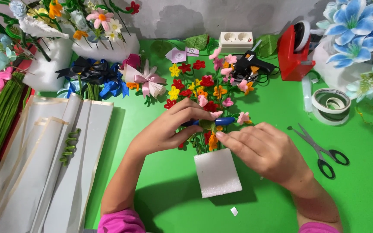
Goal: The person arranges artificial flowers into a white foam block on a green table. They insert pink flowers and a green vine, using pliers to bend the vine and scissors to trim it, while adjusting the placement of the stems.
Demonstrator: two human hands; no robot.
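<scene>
From the head view, the left hand [169, 127] is closed around a blue tool [221, 121] that pokes out to the right of its fingers. The right hand [266, 151] pinches a small green bit [206, 125] with its fingertips, right beside the tool. Both hands meet over a bunch of little flowers [199, 88] stuck in a white foam block [217, 172]. The block stands on the green table [165, 181], just below the hands. Scissors [320, 149] lie to the right, near the right hand.

Scissors [320, 151] right; bare table [169, 190] near.
</scene>
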